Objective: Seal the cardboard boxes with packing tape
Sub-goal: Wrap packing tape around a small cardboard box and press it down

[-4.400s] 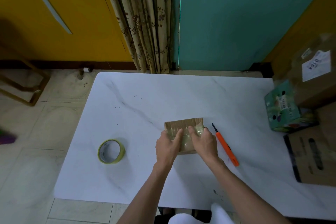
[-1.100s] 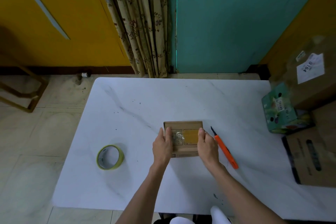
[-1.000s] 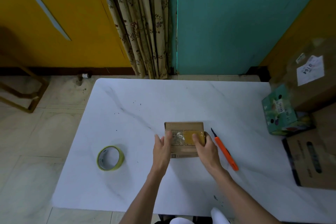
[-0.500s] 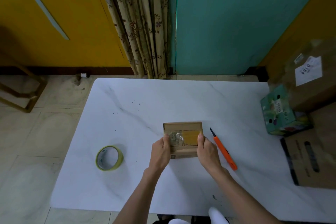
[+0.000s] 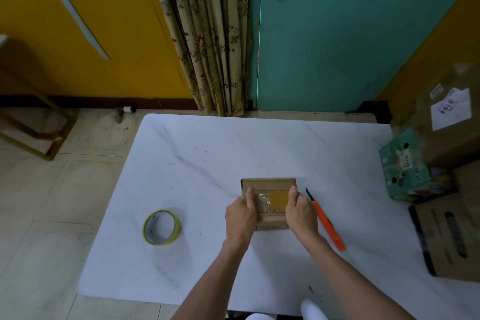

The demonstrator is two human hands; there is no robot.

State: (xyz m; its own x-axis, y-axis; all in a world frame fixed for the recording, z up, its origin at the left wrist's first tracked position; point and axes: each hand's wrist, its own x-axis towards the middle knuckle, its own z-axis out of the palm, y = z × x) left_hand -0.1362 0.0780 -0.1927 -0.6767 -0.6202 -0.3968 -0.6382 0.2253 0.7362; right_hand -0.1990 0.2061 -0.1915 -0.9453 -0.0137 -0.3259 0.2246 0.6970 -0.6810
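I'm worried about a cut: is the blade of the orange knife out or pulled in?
Out. A dark blade sticks past the far end of the orange knife, which lies on the table beside the right hand.

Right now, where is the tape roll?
Head view: the tape roll lies flat on the table, left of the box and the left hand, touching neither.

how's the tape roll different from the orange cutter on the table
The tape roll is a yellow-green ring lying flat; the orange cutter is a long thin stick with a dark blade tip. The tape roll sits apart, left of the left hand; the orange cutter lies close beside the right hand. Both rest on the white table, and neither is held: both hands hold the small cardboard box.
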